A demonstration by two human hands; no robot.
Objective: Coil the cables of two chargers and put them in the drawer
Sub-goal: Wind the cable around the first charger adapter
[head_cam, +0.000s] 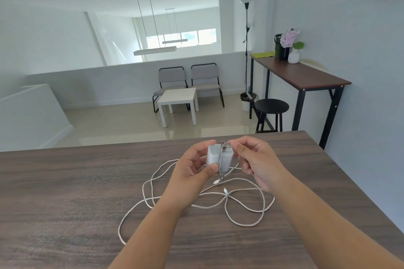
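My left hand (192, 170) holds a white charger block (215, 156) just above the dark wooden table (65, 192), thumb under it and fingers behind. My right hand (253, 159) pinches a grey cable (222, 160) at the top of the block; the cable runs down across the block's front face. A long white cable (244, 214) lies in loose tangled loops on the table beneath both hands, with two small connector ends (225, 191) showing near the middle. No drawer is in view.
The table's far edge is just beyond my hands and its right edge runs along the blue wall. Past it stand a black stool (271, 107), a tall brown side table (306, 76), a white low table (178, 102) and two grey chairs.
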